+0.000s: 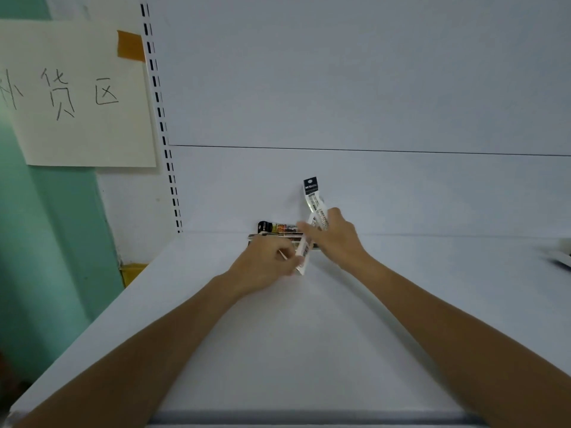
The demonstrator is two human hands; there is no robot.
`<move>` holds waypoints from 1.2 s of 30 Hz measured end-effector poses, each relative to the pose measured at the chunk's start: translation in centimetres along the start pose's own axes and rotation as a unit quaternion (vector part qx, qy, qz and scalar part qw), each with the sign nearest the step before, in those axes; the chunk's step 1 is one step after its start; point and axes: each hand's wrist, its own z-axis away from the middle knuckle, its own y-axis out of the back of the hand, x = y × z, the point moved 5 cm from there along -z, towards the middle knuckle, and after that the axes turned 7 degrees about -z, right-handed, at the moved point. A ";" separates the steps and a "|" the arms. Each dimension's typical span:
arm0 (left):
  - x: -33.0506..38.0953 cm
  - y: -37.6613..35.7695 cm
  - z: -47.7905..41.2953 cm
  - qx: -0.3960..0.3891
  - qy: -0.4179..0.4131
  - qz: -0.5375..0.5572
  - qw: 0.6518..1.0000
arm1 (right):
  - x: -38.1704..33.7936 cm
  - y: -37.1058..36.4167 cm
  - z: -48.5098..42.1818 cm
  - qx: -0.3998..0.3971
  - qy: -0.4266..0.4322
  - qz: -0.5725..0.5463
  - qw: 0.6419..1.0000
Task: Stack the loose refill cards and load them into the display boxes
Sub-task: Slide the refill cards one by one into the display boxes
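Note:
A thin stack of white refill cards with black tops [312,199] stands tilted above the white shelf [278,335], near its back wall. My right hand [335,239] grips the stack's upper part. My left hand [265,264] pinches its lower end [303,256]. Behind my hands a low display box [278,227] with black and orange print lies against the back wall, partly hidden by my fingers.
A paper sign [77,97] with handwriting is taped to the wall at the left, beside a slotted upright [160,118]. A white object [560,253] lies at the shelf's far right edge. A yellow thing [131,271] shows below the shelf's left side.

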 end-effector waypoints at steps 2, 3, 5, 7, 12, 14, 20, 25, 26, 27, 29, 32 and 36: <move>1.1 -0.8 0.3 -0.032 -0.049 -0.079 0.995 | -0.3 -0.5 0.2 -0.011 0.038 0.078 0.996; 1.4 -0.7 0.3 -0.025 -0.064 -0.130 0.989 | -0.4 -0.6 0.3 -0.023 0.064 0.139 0.988; 2.3 0.9 0.2 0.081 -0.122 -0.223 0.964 | -0.6 -1.1 0.7 -0.069 0.123 0.256 0.956; 2.7 2.7 0.2 0.194 -0.185 -0.281 0.922 | -0.2 -1.9 1.1 -0.150 0.164 0.296 0.929; -2.1 1.4 -0.3 -0.073 -0.071 -0.245 0.964 | 0.1 -1.5 1.0 -0.196 0.079 0.125 0.969; -3.4 1.3 -0.1 -0.093 -0.024 -0.168 0.981 | 0.6 -0.5 0.4 -0.166 0.044 0.112 0.979; -3.3 1.8 -0.1 -0.051 -0.030 -0.262 0.963 | 1.7 -0.4 0.4 -0.166 0.099 0.281 0.940; -3.6 1.3 -0.2 -0.083 -0.019 -0.226 0.970 | 0.5 -0.6 1.6 -0.214 0.125 0.235 0.940; -3.6 1.3 -0.3 -0.085 -0.015 -0.213 0.973 | 0.5 -0.6 1.8 -0.225 0.114 0.228 0.940; -3.4 1.3 -0.3 -0.083 -0.020 -0.215 0.973 | 0.5 -0.6 1.9 -0.233 0.111 0.231 0.938; -3.1 1.3 -0.4 -0.077 -0.042 -0.250 0.964 | 0.4 -1.0 2.0 -0.243 0.137 0.256 0.926; -2.7 1.1 -0.2 -0.062 -0.051 -0.282 0.956 | -0.4 -1.4 2.5 -0.224 0.215 0.352 0.883; -1.8 0.7 0.3 -0.051 -0.064 -0.332 0.940 | -1.0 -1.2 3.5 -0.171 0.296 0.418 0.842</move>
